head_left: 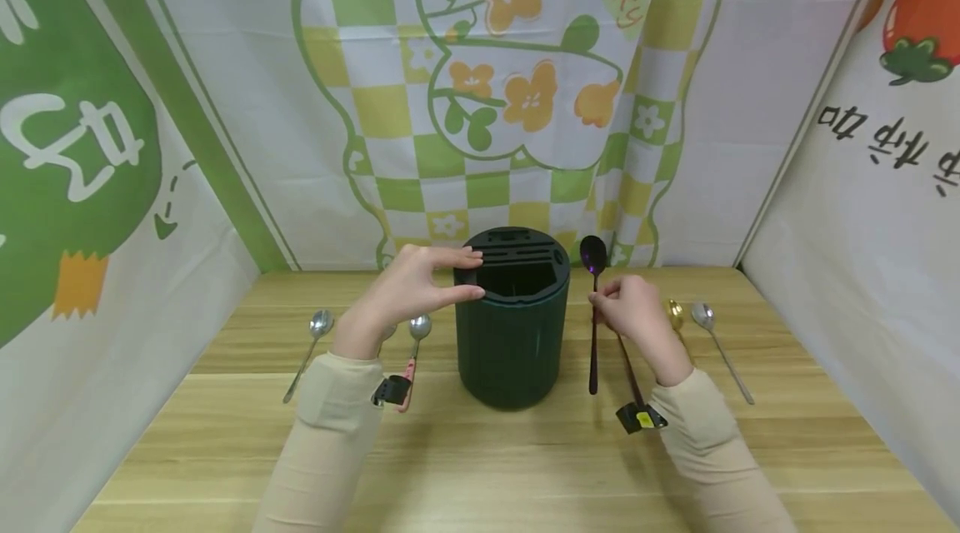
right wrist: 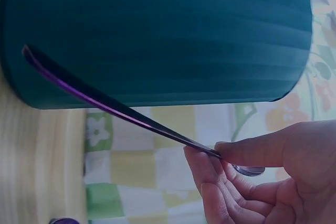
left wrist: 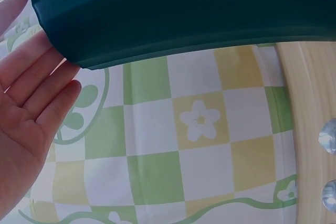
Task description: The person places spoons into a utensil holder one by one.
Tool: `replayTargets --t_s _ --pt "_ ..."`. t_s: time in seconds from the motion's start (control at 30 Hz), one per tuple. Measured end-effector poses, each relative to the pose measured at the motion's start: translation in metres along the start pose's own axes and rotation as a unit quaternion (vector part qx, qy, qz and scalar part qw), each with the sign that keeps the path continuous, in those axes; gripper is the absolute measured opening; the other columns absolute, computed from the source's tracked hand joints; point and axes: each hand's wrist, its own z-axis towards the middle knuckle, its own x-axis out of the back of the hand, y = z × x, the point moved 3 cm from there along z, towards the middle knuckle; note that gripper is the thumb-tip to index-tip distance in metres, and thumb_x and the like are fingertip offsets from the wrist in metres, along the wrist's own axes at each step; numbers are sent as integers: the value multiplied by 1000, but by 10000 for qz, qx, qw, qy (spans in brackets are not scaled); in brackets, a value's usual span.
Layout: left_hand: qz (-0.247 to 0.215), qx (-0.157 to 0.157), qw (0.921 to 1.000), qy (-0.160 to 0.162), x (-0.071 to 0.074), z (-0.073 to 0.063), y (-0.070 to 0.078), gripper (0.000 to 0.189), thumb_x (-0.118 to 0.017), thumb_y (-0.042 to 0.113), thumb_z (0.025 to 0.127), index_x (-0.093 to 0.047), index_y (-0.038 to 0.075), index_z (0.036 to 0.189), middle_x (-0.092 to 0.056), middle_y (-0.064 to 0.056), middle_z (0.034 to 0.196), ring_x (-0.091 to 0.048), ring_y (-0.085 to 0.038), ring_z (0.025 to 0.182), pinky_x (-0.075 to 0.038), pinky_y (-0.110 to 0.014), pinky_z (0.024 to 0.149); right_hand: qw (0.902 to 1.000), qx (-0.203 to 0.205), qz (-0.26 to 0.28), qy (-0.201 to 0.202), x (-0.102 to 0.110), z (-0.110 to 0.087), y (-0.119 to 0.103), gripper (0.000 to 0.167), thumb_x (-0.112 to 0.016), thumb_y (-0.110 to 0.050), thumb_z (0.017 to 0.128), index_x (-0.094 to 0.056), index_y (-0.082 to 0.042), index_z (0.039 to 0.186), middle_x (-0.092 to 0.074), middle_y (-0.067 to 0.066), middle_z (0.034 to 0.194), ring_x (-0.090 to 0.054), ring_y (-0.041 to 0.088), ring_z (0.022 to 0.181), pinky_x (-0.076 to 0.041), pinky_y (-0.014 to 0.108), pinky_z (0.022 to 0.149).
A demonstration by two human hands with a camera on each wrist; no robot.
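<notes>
A dark green utensil holder stands upright on the table, its black slotted lid having one large opening. My left hand touches the lid's left edge with thumb and fingers extended; in the left wrist view the fingers lie straight against the holder's rim. To the right of the holder, my right hand pinches a dark purple-black spoon between thumb and fingers. This spoon is upright, bowl up and handle end down, apart from the holder. Its handle crosses in front of the holder in the right wrist view.
A second dark spoon lies partly under my right hand. Beyond it are a gold spoon and a silver spoon. On the left lie a silver spoon, a pink-handled spoon and another, mostly hidden. A patterned cloth hangs behind.
</notes>
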Motion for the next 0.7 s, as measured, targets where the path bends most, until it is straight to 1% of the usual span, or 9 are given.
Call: replayTargets --t_s 0.07,0.17,0.33,0.47,0.53,0.63,0.7 --pt "11 -1 10000 -3 0 1 1 48 -70 44 83 -66 16 122 -59 7 131 -50 -10 127 -44 -31 74 10000 21 54 53 4 -1 -3 24 -59 -22 93 -67 1 91 -71 12 72 -62 17 56 -45 26 51" --pt "48 8 10000 -20 1 2 2 47 -70 44 83 -67 16 121 -59 7 130 -51 -11 126 -44 -31 70 9997 114 65 198 10 -3 -7 24 -59 -23 93 -67 0 91 -71 12 73 -64 18 57 -46 26 52" --pt "148 20 9999 -45 1 2 3 47 -70 44 83 -67 17 121 -59 6 131 -55 -14 121 -44 -30 71 9982 340 -3 489 19 -6 -15 26 -61 -27 92 -68 -2 92 -71 10 75 -63 15 60 -47 27 54" --pt "178 27 9998 -50 1 2 4 46 -70 44 83 -67 17 120 -59 5 131 -63 -16 107 -44 -30 70 9964 493 29 684 26 -8 -23 27 -60 -27 92 -68 -2 93 -72 11 79 -66 20 68 -48 30 58" --pt "187 29 9998 -49 1 2 5 46 -70 44 83 -67 17 120 -59 5 131 -64 -15 104 -44 -30 70 9951 573 34 811 30 -8 -26 27 -60 -27 93 -68 -1 94 -72 13 81 -67 23 70 -49 33 61" --pt "209 47 9998 -61 2 2 5 45 -70 43 83 -67 18 120 -59 5 131 -66 -13 88 -43 -30 68 9932 665 82 952 35 -8 -31 27 -60 -26 93 -67 0 94 -72 13 82 -67 25 72 -50 37 66" --pt "225 59 9997 -64 2 2 4 45 -70 43 83 -67 18 120 -60 5 131 -64 -10 77 -43 -29 66 9924 697 142 1007 38 -8 -34 26 -60 -26 92 -68 -1 94 -72 13 81 -67 26 73 -49 37 68"
